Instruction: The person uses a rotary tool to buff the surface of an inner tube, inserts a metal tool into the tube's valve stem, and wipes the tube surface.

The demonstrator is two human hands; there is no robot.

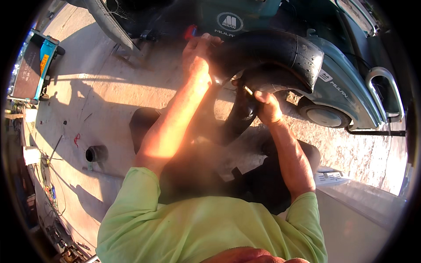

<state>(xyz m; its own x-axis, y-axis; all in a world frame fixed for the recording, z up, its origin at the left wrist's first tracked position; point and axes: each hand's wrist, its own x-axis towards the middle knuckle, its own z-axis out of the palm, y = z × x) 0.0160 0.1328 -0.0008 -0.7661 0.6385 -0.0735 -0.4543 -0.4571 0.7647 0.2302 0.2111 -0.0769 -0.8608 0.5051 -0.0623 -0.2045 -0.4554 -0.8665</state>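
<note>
A black rubber inner tube (267, 49), partly filled and bent into a loop, is held up in front of me. My left hand (199, 55) is closed around its left side, with the fingertips hidden behind the rubber. Lower and to the right, my right hand (268, 107) grips the folded part of the tube, thumb on top, beside a short pale valve stem (248, 90). A narrower, slack stretch of the tube hangs down between my knees. Small specks or droplets show on its rounded right end.
Ahead stands a dark green vehicle with a small wheel (325, 116) and a bent metal bar (386, 87). A black cylindrical container (96, 154) is on the concrete floor at left. A teal cart (33, 65) stands far left; cables and tools line the left edge. A whitish box (355, 201) is at right.
</note>
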